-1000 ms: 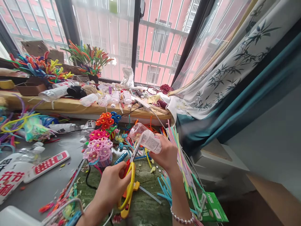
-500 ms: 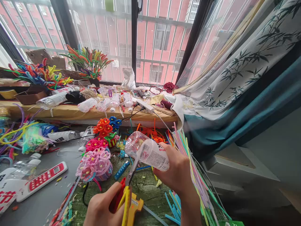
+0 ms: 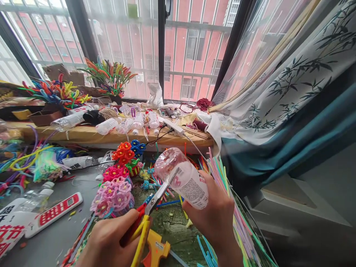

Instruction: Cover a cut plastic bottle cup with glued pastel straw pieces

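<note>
Bottle [image 3: 191, 189] right of the scissors [image 3: 152, 202] — flowers [image 3: 115, 193] farther left, glue gun [image 3: 157, 246] nearer, windowsill [image 3: 83, 138] behind.

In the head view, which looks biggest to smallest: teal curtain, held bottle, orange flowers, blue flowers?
1. Teal curtain
2. Bottle in the right hand
3. Orange flowers
4. Blue flowers
Nearness to the camera may flatter the bottle.

I hold a clear plastic bottle [image 3: 191, 185] at a tilt, its whitish label printed red and black. My scissors [image 3: 152, 201], red-and-yellow-handled, slant up from the bottle's near left, silver blade at its label's edge.
</note>
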